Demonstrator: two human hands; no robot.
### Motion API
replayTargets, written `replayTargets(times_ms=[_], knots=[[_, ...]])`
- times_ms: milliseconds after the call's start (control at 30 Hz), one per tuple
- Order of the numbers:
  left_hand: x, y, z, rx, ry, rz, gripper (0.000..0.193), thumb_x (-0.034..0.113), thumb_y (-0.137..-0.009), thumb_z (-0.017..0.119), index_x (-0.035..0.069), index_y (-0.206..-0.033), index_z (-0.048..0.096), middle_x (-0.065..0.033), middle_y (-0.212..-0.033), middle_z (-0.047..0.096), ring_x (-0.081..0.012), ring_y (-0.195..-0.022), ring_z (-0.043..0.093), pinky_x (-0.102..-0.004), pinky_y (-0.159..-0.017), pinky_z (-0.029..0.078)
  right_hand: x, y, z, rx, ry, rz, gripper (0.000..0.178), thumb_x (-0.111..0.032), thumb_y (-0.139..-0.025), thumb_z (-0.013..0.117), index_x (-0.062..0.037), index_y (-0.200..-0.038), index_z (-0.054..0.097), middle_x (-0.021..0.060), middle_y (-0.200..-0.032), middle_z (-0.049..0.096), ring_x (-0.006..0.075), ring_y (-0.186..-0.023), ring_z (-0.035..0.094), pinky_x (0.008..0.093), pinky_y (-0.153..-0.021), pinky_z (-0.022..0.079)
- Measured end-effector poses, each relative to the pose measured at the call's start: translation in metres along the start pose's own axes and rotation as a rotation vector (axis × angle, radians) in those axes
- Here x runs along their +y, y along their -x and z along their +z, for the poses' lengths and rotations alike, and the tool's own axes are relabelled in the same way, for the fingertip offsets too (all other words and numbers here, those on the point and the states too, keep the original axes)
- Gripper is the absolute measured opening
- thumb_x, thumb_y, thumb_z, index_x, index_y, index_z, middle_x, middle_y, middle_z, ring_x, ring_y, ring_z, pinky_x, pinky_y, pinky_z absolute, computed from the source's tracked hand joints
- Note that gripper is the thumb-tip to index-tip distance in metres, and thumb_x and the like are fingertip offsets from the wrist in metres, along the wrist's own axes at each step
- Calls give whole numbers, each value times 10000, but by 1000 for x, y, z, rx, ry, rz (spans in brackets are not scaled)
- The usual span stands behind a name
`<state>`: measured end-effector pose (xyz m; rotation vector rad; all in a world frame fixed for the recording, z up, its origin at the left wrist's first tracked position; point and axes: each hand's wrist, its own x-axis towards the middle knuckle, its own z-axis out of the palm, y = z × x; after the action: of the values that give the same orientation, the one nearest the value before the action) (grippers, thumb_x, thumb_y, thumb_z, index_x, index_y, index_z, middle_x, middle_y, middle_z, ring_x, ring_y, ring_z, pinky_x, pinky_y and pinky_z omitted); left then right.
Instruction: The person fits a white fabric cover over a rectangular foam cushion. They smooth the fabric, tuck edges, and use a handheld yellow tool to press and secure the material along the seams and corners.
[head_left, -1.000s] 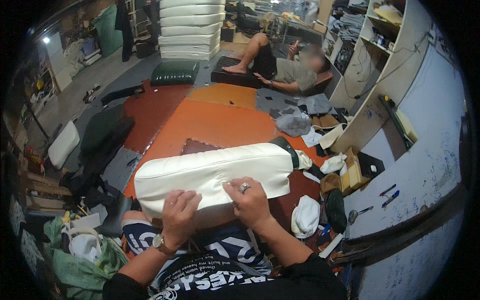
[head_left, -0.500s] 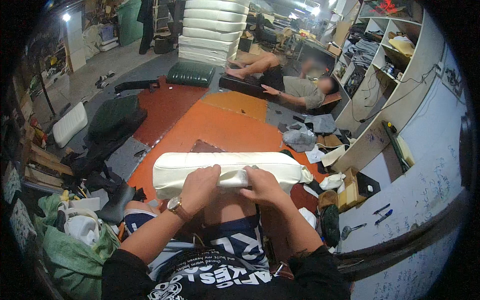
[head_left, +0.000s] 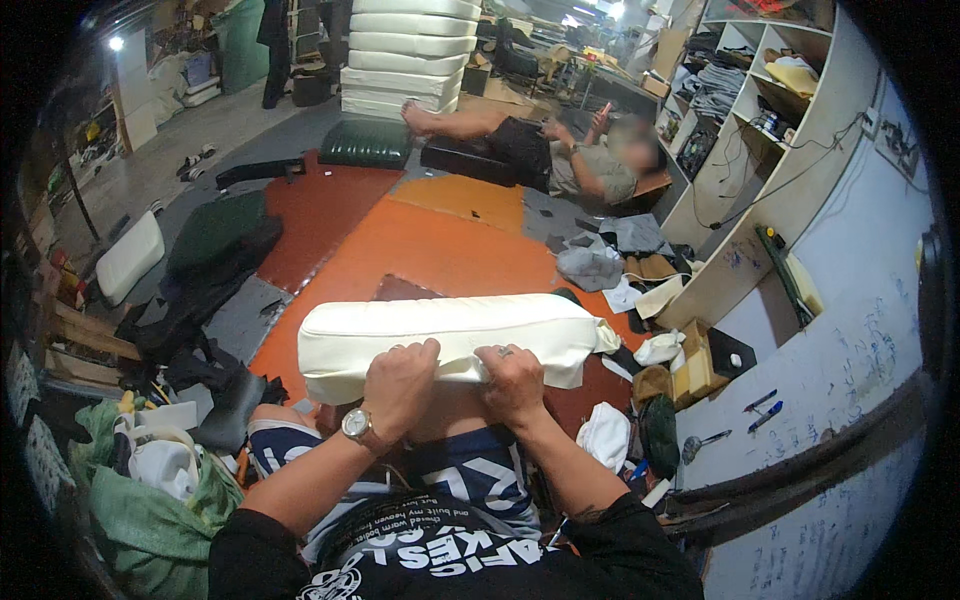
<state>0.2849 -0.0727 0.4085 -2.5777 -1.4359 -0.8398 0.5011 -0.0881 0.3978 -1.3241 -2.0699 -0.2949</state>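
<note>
A long cream seat cushion with a smooth, leather-like cover lies across my lap, its long side facing me. My left hand, a watch on its wrist, is closed on the near edge of the cushion cover, left of the middle. On the same edge, a short way to the right, my right hand is also closed on the cover. Between the two fists the cover is pulled into a crease. At the right end the material bunches up into folds. The underside of the cushion is hidden from view.
Orange and red sheets cover the floor ahead. A person lies on a dark pad beyond them. Stacked cream cushions stand at the back. A shelf unit is at right; a green sack sits at near left.
My right fingers have closed tighter on the cover edge, and the flap that stood folded up between my hands is now drawn down. The lying person has raised their hands and shifted their legs.
</note>
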Motion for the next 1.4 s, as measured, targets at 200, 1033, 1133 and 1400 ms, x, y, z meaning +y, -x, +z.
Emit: replayTargets(times_ms=[200, 1033, 1133, 1400], knots=[[-3, 17, -12, -54, 79, 216, 67, 120, -844, 650, 86, -881, 607, -90, -775, 629, -303, -774, 683, -444, -684, 563, -4, 28, -8, 49, -105, -25, 184, -37, -766, 706, -69, -946, 693, 93, -755, 602, 320, -730, 642, 463, -632, 510], [-61, -146, 1, -145, -59, 176, 852, 418, -756, 903, 52, -1446, 562, -170, -1328, 655, -358, -1237, 626, -468, -1043, 467, 70, -25, 135, 402, -155, -38, 325, -163, -636, 796, -162, -955, 736, 41, -966, 655, 282, -679, 609, 436, -561, 540], [-71, -168, 18, -193, -106, 117, 890, 423, -768, 895, 38, -1477, 519, -171, -1345, 657, -357, -1258, 626, -473, -1049, 465, 89, -50, 152, 559, -157, -82, 312, -140, -618, 798, -160, -921, 729, 84, -951, 652, 299, -697, 625, 435, -576, 534], [-118, -201, 64, -25, -266, 128, 412, 114, -940, 583, 39, -1346, 589, -140, -1124, 701, -322, -1058, 689, -473, -908, 501, 104, -73, 195, 335, -169, 171, 154, -75, -795, 737, -92, -942, 779, 219, -1143, 653, 431, -1026, 619, 551, -854, 521]])
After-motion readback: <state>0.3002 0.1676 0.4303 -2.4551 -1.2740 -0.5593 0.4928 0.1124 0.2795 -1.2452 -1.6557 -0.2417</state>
